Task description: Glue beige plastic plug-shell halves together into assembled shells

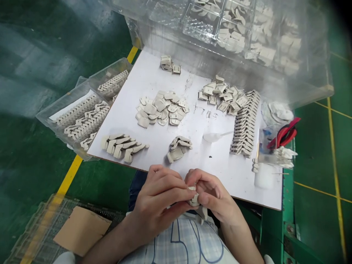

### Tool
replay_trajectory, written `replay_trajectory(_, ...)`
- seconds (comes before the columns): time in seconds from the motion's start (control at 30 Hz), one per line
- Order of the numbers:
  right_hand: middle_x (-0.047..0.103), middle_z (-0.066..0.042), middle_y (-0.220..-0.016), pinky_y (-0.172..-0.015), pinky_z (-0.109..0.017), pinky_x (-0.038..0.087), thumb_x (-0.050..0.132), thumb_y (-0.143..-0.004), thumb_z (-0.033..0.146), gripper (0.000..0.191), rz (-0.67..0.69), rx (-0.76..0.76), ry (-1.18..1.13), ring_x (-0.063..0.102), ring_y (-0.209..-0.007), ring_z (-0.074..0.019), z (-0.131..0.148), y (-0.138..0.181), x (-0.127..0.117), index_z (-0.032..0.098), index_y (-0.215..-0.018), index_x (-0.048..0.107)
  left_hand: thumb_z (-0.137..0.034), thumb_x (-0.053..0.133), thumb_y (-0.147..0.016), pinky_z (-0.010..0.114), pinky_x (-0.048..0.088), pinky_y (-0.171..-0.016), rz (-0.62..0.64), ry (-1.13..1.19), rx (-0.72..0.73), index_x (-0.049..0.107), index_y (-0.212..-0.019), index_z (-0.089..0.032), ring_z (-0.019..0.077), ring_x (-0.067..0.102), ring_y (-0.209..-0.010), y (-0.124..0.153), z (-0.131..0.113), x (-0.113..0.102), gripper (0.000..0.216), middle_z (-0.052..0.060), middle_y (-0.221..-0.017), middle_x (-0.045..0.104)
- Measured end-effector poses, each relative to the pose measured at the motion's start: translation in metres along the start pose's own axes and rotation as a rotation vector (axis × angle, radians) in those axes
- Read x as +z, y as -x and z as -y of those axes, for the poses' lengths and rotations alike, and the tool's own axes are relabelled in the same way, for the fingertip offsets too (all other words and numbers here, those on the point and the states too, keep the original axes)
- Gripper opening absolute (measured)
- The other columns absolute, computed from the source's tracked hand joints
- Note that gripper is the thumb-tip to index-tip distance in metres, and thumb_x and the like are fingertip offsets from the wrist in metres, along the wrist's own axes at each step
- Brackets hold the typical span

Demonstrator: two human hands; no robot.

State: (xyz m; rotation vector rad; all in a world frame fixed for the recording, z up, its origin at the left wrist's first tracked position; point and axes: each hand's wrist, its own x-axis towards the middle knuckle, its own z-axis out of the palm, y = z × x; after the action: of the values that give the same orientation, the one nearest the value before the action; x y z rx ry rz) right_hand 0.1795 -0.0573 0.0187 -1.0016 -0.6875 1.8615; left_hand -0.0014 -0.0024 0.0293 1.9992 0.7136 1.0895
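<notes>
Both my hands meet just in front of the table's near edge, pinching a small off-white plastic part (194,200). My left hand (162,194) grips it from the left with fingertips and thumb. My right hand (217,200) holds its right side, thumb against it. Fingers hide much of the part, and a greyish piece hangs below it. Close ahead on the white tabletop (154,154) lies a small cluster of curved parts (179,148). To its left stands a short row of assembled, angled parts (123,146).
Loose flat pieces (162,108) and boxy pieces (222,93) are heaped mid-table. A long stacked row (244,124), a white nozzle bottle (214,137) and red-handled pliers (284,135) are on the right. Clear bins (79,110) flank the left; a large compartment tray (220,47) overhangs the back.
</notes>
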Motion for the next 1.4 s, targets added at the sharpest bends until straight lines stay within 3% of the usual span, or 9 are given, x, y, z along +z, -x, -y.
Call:
replay_trajectory(0.4, 0.056, -0.001, -0.078, -0.061, -0.026, 0.033, 0.069, -0.087, 0.058, 0.037, 0.004, 0.051, -0.011, 0.044, -0.069, -0.0142, -0.001, -0.003, 0.005, 0.023, -0.096, 0.068, -0.033, 0.067, -0.094, 0.032, 0.053, -0.071, -0.046, 0.103, -0.046, 0.068, -0.089, -0.021, 0.0149, 0.062, -0.074, -0.001, 0.009, 0.004, 0.014, 0.001, -0.077, 0.066)
replay_trajectory(0.57, 0.064, -0.005, -0.089, -0.066, -0.03, 0.042, 0.058, -0.09, 0.068, 0.048, -0.06, 0.003, 0.119, 0.053, -0.076, -0.0186, 0.001, 0.001, 0.003, 0.026, -0.11, 0.071, -0.033, 0.066, -0.095, 0.033, 0.054, -0.069, -0.084, 0.056, -0.085, 0.067, -0.092, -0.021, 0.0163, 0.062, -0.076, 0.002, 0.007, 0.003, 0.012, 0.002, -0.08, 0.065)
replay_trajectory(0.77, 0.067, -0.004, -0.1, -0.077, -0.031, 0.049, 0.063, -0.084, 0.071, 0.055, -0.205, -0.098, 0.398, 0.059, -0.087, -0.02, 0.006, 0.017, 0.009, 0.03, -0.121, 0.066, -0.027, 0.067, -0.095, 0.034, 0.053, -0.068, -0.159, -0.062, -0.007, 0.066, -0.087, -0.022, 0.0164, 0.063, -0.074, 0.002, 0.003, -0.001, 0.009, 0.001, -0.075, 0.067)
replay_trajectory(0.83, 0.068, -0.003, -0.102, -0.079, -0.03, 0.051, 0.068, -0.085, 0.063, 0.049, -0.225, -0.148, 0.516, 0.061, -0.089, -0.0193, 0.007, 0.023, 0.016, 0.031, -0.121, 0.064, -0.024, 0.067, -0.095, 0.034, 0.052, -0.067, -0.199, -0.116, 0.012, 0.066, -0.087, -0.022, 0.0164, 0.063, -0.074, 0.003, 0.003, 0.0, 0.008, 0.0, -0.074, 0.067)
replay_trajectory(0.97, 0.068, 0.001, -0.091, -0.073, -0.025, 0.052, 0.066, -0.091, 0.023, 0.019, -0.326, -0.29, 0.774, 0.062, -0.081, -0.0145, 0.006, 0.026, 0.027, 0.029, -0.11, 0.064, -0.025, 0.066, -0.094, 0.034, 0.052, -0.07, -0.243, -0.107, -0.03, 0.067, -0.089, -0.021, 0.0171, 0.062, -0.077, 0.007, 0.004, 0.003, 0.007, 0.001, -0.077, 0.064)
replay_trajectory(1.1, 0.065, -0.004, -0.096, -0.073, -0.027, 0.056, 0.061, -0.093, 0.012, 0.021, -0.386, -0.466, 1.023, 0.066, -0.088, -0.0165, 0.008, 0.014, 0.026, 0.025, -0.106, 0.07, -0.044, 0.066, -0.093, 0.037, 0.055, -0.077, -0.191, -0.108, -0.095, 0.069, -0.104, -0.021, 0.0206, 0.064, -0.086, 0.022, 0.008, 0.0, 0.026, 0.005, -0.089, 0.066)
replay_trajectory(1.2, 0.063, -0.006, -0.096, -0.068, -0.028, 0.057, 0.059, -0.094, 0.008, 0.027, -0.356, -0.579, 1.156, 0.066, -0.086, -0.0176, 0.012, -0.008, 0.026, 0.025, -0.112, 0.071, -0.05, 0.062, -0.094, 0.037, 0.056, -0.076, -0.328, -0.112, -0.151, 0.068, -0.118, -0.022, 0.0219, 0.063, -0.091, 0.04, 0.013, -0.01, 0.037, 0.007, -0.099, 0.066)
replay_trajectory(1.3, 0.066, -0.006, -0.094, -0.072, -0.031, 0.057, 0.057, -0.094, 0.006, 0.025, -0.204, -0.705, 1.215, 0.065, -0.086, -0.0186, 0.017, -0.037, 0.034, 0.023, -0.109, 0.067, -0.026, 0.063, -0.095, 0.032, 0.055, -0.071, -0.559, -0.207, -0.215, 0.07, -0.112, -0.025, 0.0192, 0.062, -0.088, 0.056, 0.021, -0.019, 0.019, 0.004, -0.095, 0.064)
replay_trajectory(1.4, 0.07, -0.006, -0.09, -0.077, -0.035, 0.054, 0.057, -0.094, 0.005, 0.018, -0.053, -0.777, 1.352, 0.06, -0.088, -0.0208, 0.017, -0.068, 0.042, 0.019, -0.1, 0.065, -0.018, 0.065, -0.092, 0.03, 0.055, -0.076, -0.656, -0.348, -0.296, 0.07, -0.11, -0.024, 0.018, 0.062, -0.094, 0.069, 0.03, -0.025, 0.019, 0.005, -0.103, 0.061)
